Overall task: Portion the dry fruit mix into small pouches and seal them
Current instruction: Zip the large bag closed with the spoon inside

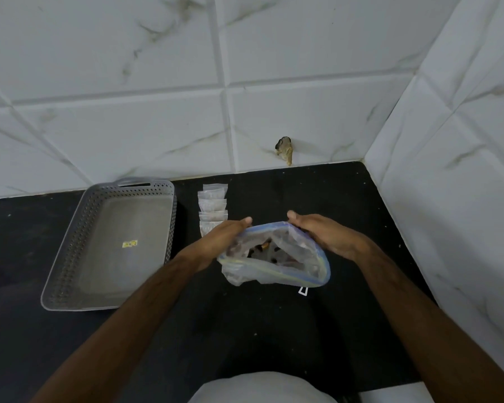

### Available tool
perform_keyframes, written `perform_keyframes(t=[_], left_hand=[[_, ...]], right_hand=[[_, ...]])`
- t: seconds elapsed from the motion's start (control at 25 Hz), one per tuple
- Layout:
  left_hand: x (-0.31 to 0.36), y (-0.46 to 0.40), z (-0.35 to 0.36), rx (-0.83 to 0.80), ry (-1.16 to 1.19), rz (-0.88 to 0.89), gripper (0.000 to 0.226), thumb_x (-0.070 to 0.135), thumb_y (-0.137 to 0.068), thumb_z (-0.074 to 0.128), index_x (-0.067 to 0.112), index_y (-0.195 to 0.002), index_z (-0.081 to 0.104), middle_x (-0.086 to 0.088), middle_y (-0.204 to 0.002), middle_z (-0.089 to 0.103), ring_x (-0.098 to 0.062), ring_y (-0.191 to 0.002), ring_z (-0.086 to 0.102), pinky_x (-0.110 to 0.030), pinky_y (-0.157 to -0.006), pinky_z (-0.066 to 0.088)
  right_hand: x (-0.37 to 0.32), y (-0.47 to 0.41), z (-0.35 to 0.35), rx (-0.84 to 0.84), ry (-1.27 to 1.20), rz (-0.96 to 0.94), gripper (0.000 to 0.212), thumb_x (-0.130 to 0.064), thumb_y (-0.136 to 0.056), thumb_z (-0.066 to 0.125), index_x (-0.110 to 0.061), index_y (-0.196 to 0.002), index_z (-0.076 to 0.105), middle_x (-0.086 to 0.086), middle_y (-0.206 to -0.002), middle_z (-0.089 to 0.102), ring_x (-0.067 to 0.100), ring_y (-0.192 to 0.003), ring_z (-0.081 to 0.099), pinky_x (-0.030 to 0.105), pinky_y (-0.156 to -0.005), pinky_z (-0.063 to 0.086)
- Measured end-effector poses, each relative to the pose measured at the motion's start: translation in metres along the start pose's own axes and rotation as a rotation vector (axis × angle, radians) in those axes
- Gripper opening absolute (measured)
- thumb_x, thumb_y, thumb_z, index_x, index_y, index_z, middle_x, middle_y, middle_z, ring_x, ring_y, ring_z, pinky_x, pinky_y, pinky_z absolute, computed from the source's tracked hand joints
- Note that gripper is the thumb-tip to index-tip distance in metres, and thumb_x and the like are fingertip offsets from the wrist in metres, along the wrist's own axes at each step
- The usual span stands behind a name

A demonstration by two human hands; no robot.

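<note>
Head view: black counter in a corner of white marble-look tiled walls; both forearms reach in from the near edge.
Bag: large clear zip bag at centre, between the hands, its mouth pulled wide and facing the camera; blue-green zip strip rims the opening, white slider tab hangs at its near right corner.
Mix: dry fruit lies inside the bag, dark and tan bits, blurred through the film.
Left hand: left hand grips the left edge of the bag mouth, fingers curled round the rim, thumb pointing far.
Right hand: right hand grips the far right edge of the mouth, fingers curled over the rim.
Pouches: small clear pouches in an overlapping row just far-left of the bag; the left hand covers the near end of the row; whether they hold anything, cannot tell.
Tray: grey plastic tray left of the pouches, rectangular, perforated walls, handle slot at the far end, small yellow sticker on its floor.
Wall: chipped brown hole in a tile just above the counter, far behind the bag.
Counter texture: matte, scattered pale specks.
Near edge: pale cloth bulges at bottom centre, between the arms.
</note>
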State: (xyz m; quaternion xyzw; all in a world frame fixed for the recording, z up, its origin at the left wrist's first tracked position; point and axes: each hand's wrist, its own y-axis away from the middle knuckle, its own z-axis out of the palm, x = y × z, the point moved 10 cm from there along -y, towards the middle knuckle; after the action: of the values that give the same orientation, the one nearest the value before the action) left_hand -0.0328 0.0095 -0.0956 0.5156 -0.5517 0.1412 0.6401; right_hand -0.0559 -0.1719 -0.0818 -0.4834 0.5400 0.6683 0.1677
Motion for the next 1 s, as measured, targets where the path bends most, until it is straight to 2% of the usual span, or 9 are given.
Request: perform_keyframes(t=[0.12,0.24,0.4,0.56,0.68,0.76,0.84,0.92,1.0], left_hand=[[0.002,-0.004,0.001,-0.061,0.048,0.098,0.027,0.035,-0.103,0.056,0.012,-0.099,0.069,-0.006,-0.089,0.061,-0.024,-0.082,0.051,-0.029,-0.07,0.041],[0.012,-0.006,-0.01,0.011,-0.037,0.241,0.012,0.022,-0.1,0.062,0.014,-0.103,0.07,-0.004,-0.097,0.067,-0.02,-0.084,0.056,-0.03,-0.071,0.044],[0.051,0.01,-0.016,0.219,-0.537,0.547,0.011,0.022,-0.095,0.068,0.023,-0.105,0.071,0.004,-0.1,0.066,-0.009,-0.09,0.062,-0.024,-0.076,0.05],[0.068,0.029,-0.009,0.451,-1.05,0.565,0.015,0.036,-0.095,0.063,0.025,-0.103,0.07,0.006,-0.089,0.07,-0.012,-0.078,0.066,-0.022,-0.057,0.036],[0.065,0.026,-0.006,0.505,-1.151,0.459,0.021,0.039,-0.098,0.053,0.022,-0.1,0.066,0.0,-0.079,0.07,-0.02,-0.069,0.067,-0.026,-0.055,0.037],[0.059,0.019,-0.019,0.516,-1.046,0.357,0.024,0.037,-0.1,0.05,0.019,-0.095,0.064,0.0,-0.076,0.068,-0.02,-0.067,0.064,-0.028,-0.057,0.043],[0.048,0.012,-0.035,0.464,-0.864,0.255,0.028,0.034,-0.101,0.051,0.017,-0.083,0.063,0.002,-0.07,0.063,-0.018,-0.064,0.06,-0.029,-0.058,0.042],[0.033,0.008,-0.049,0.397,-0.55,0.179,0.038,0.035,-0.102,0.054,0.014,-0.071,0.061,0.0,-0.066,0.061,-0.017,-0.06,0.056,-0.03,-0.06,0.044],[0.015,0.01,-0.056,0.334,-0.072,0.101,0.042,0.038,-0.101,0.059,0.009,-0.071,0.066,-0.008,-0.068,0.063,-0.019,-0.062,0.057,-0.03,-0.06,0.046]], right_hand=[[0.0,-0.006,-0.002,0.017,-0.006,0.007,0.038,-0.04,-0.103,0.052,-0.011,-0.113,0.074,0.013,-0.109,0.075,0.024,-0.101,0.073,0.035,-0.091,0.058],[-0.007,-0.009,0.007,-0.052,0.092,-0.072,0.029,-0.03,-0.098,0.063,-0.007,-0.114,0.072,0.015,-0.109,0.073,0.02,-0.095,0.07,0.029,-0.085,0.058],[-0.015,-0.008,0.01,-0.061,0.091,-0.1,0.025,-0.017,-0.091,0.074,0.001,-0.108,0.068,0.007,-0.092,0.073,0.014,-0.081,0.07,0.022,-0.072,0.058],[-0.042,-0.005,-0.004,0.355,0.816,-0.24,0.014,-0.026,-0.088,0.074,-0.025,-0.093,0.062,-0.006,-0.079,0.065,0.008,-0.068,0.062,0.032,-0.067,0.058],[-0.057,0.006,0.0,0.616,1.119,-0.32,0.024,-0.045,-0.093,0.064,-0.026,-0.084,0.053,-0.007,-0.072,0.057,0.009,-0.061,0.056,0.033,-0.06,0.054],[-0.037,-0.003,-0.011,0.551,0.96,-0.196,0.048,-0.063,-0.091,0.059,-0.019,-0.072,0.057,-0.006,-0.062,0.055,0.01,-0.054,0.052,0.034,-0.057,0.047],[-0.01,-0.013,-0.013,0.327,0.543,-0.113,0.067,-0.068,-0.085,0.064,-0.003,-0.072,0.06,0.002,-0.063,0.055,0.014,-0.057,0.051,0.036,-0.06,0.043],[0.001,-0.008,-0.008,0.142,0.118,-0.128,0.055,-0.053,-0.083,0.074,0.001,-0.081,0.062,0.007,-0.076,0.059,0.017,-0.069,0.057,0.033,-0.067,0.046],[0.004,0.001,-0.013,0.107,-0.203,-0.145,0.03,-0.034,-0.085,0.075,-0.006,-0.09,0.065,0.009,-0.086,0.062,0.017,-0.077,0.061,0.028,-0.068,0.05]])
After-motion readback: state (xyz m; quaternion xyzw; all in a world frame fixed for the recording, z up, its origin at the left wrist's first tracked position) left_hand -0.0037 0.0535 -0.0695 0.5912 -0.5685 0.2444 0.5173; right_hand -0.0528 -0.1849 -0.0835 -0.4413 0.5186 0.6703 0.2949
